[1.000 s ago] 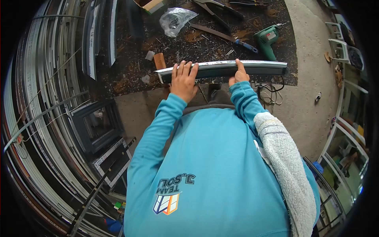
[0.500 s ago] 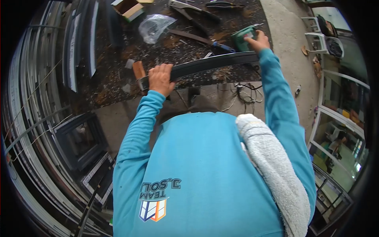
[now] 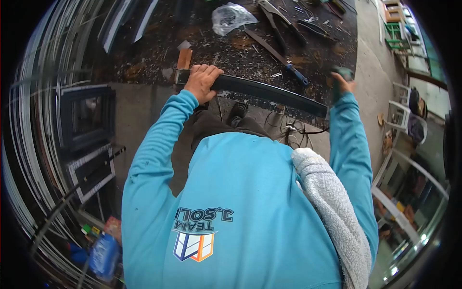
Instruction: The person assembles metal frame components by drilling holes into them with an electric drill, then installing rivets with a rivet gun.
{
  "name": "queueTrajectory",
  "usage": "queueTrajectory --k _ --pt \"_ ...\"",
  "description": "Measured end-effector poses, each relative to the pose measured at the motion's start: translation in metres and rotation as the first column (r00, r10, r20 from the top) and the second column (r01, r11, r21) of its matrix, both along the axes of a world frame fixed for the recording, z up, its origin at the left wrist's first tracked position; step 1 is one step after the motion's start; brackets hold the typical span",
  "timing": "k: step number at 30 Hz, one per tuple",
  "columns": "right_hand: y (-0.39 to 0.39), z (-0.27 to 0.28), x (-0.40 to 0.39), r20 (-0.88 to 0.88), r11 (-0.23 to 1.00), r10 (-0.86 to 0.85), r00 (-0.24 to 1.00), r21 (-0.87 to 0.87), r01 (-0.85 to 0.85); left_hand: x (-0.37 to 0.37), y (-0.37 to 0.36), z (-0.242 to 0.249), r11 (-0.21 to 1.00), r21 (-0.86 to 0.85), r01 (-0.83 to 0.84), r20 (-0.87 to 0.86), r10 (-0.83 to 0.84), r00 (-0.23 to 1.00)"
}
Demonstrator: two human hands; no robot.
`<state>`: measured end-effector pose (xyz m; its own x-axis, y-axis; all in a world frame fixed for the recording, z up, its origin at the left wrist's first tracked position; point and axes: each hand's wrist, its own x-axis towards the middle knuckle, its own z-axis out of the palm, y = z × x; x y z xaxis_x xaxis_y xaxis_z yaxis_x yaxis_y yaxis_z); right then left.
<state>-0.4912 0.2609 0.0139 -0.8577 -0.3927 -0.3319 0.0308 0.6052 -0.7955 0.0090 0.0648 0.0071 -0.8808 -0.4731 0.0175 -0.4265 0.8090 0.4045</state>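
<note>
A long dark profile bar (image 3: 269, 92) lies along the near edge of the dark workbench (image 3: 144, 62). My left hand (image 3: 202, 83) is closed over the bar's left end, next to a small reddish-brown block (image 3: 184, 59). Beyond the bar's right end, my right hand (image 3: 345, 83) is wrapped round a green power drill (image 3: 337, 77), which is blurred by motion. A file or saw with a blue handle (image 3: 297, 74) rests on the bench between my hands, farther back.
At the back of the bench are a clear plastic bag (image 3: 232, 18), large cutters (image 3: 276, 21) and pliers (image 3: 315, 30). Cables (image 3: 294, 132) lie on the floor beyond my body. Long profiles and dark frames (image 3: 86, 115) stand at the left; white chairs (image 3: 399, 113) at the right.
My right hand has closed on the drill and lifted it toward the right edge of the bench. The view has turned, and the bar now slants down to the right.
</note>
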Motion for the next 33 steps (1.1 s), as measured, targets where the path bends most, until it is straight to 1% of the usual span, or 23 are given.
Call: queueTrajectory --k 1,2,3,4,5,6,7,8,9,10,11,13,15,16,18,20,21,23,25,26,27,29,33 --pt "0.02 -0.001 -0.024 -0.017 0.988 0.019 1.0 -0.154 -0.021 0.002 -0.003 -0.002 1.0 0.006 -0.005 0.005 0.005 1.0" --pt "0.045 -0.003 -0.055 0.263 0.952 -0.069 0.962 -0.272 0.142 0.003 -0.004 -0.006 1.0 -0.015 -0.02 0.031 0.021 0.999" --pt "0.108 -0.051 -0.14 -0.04 0.865 0.154 0.987 -0.478 -0.154 0.002 -0.003 -0.007 1.0 -0.003 -0.022 0.02 0.023 1.0" --pt "0.128 -0.003 -0.143 0.345 0.924 0.047 0.938 -0.372 0.091 -0.004 -0.003 -0.006 1.0 0.002 -0.026 0.008 0.026 1.0" --pt "0.159 0.021 -0.16 0.488 0.906 0.119 0.865 -0.409 0.106 -0.01 -0.002 -0.006 0.999 0.007 -0.031 -0.002 0.031 1.0" --pt "0.187 0.048 -0.167 0.571 0.85 0.312 0.76 -0.525 0.046 -0.02 0.002 -0.007 1.0 0.021 -0.014 -0.049 0.015 0.999" --pt "0.193 0.081 -0.134 0.506 0.796 0.237 0.83 -0.59 0.133 -0.031 0.007 -0.013 1.0 0.013 -0.006 -0.088 0.007 0.996" --pt "0.21 0.101 -0.126 0.484 0.713 0.431 0.762 -0.7 0.041 -0.043 0.011 -0.019 1.0 -0.007 0.006 -0.109 -0.006 0.994" --pt "0.201 0.14 -0.074 0.417 0.736 0.358 0.835 -0.676 0.022 -0.055 0.016 -0.018 0.999 0.033 0.008 -0.077 -0.005 0.997" --pt "0.21 0.16 -0.055 0.372 0.767 0.264 0.89 -0.641 0.041 -0.063 0.018 -0.018 1.0 0.023 0.005 -0.061 -0.003 0.998" --pt "0.187 0.193 -0.001 0.299 0.79 0.144 0.943 -0.609 0.072 -0.071 0.022 -0.016 1.0 0.022 0.017 -0.048 -0.016 0.999" --pt "0.157 0.228 0.06 0.141 0.833 0.289 0.947 -0.525 -0.177 -0.068 0.02 -0.001 0.997 0.076 0.017 -0.196 -0.002 0.981" --pt "0.161 0.231 0.075 0.223 0.884 0.38 0.898 -0.372 -0.282 -0.052 0.01 0.013 0.988 0.156 0.008 -0.312 0.042 0.949" --pt "0.143 0.234 0.1 0.232 0.914 0.354 0.906 -0.29 -0.283 -0.038 -0.003 0.016 0.986 0.166 -0.031 -0.346 0.088 0.934" --pt "0.104 0.231 0.144 0.346 0.938 0.339 0.875 -0.2 -0.284 -0.006 -0.034 0.012 0.975 0.196 -0.104 -0.394 0.175 0.902" --pt "0.017 0.245 0.209 0.318 0.799 0.595 0.738 -0.13 -0.588 0.023 -0.074 -0.008 0.957 0.182 -0.226 -0.405 0.282 0.87" --pt "-0.004 0.243 0.226 0.281 0.683 0.721 0.633 -0.135 -0.718 0.032 -0.092 -0.02 0.937 0.15 -0.315 -0.405 0.349 0.845" --pt "-0.036 0.24 0.26 0.378 0.579 0.778 0.502 -0.12 -0.807 0.041 -0.116 -0.026 0.887 -0.093 -0.452 -0.294 0.41 0.864" --pt "-0.06 0.234 0.276 0.334 0.401 0.868 0.366 -0.039 -0.915 0.049 -0.144 -0.055 0.949 0.06 -0.311 -0.133 0.316 0.939" --pt "-0.069 0.231 0.284 0.329 0.383 0.874 0.358 -0.01 -0.924 0.051 -0.15 -0.068 0.941 0.143 -0.306 -0.17 0.328 0.929" --pt "-0.077 0.229 0.291 0.326 0.359 0.88 0.345 0.019 -0.933 0.046 -0.147 -0.062 0.885 0.276 -0.374 -0.22 0.437 0.872" --pt "-0.089 0.224 0.298 0.317 0.331 0.887 0.335 0.067 -0.941 0.042 -0.138 -0.047 0.777 0.443 -0.447 -0.175 0.564 0.807" --pt "-0.101 0.209 0.305 0.324 0.293 0.889 0.324 0.142 -0.946 0.039 -0.085 -0.03 0.754 0.5 -0.425 -0.207 0.581 0.787"
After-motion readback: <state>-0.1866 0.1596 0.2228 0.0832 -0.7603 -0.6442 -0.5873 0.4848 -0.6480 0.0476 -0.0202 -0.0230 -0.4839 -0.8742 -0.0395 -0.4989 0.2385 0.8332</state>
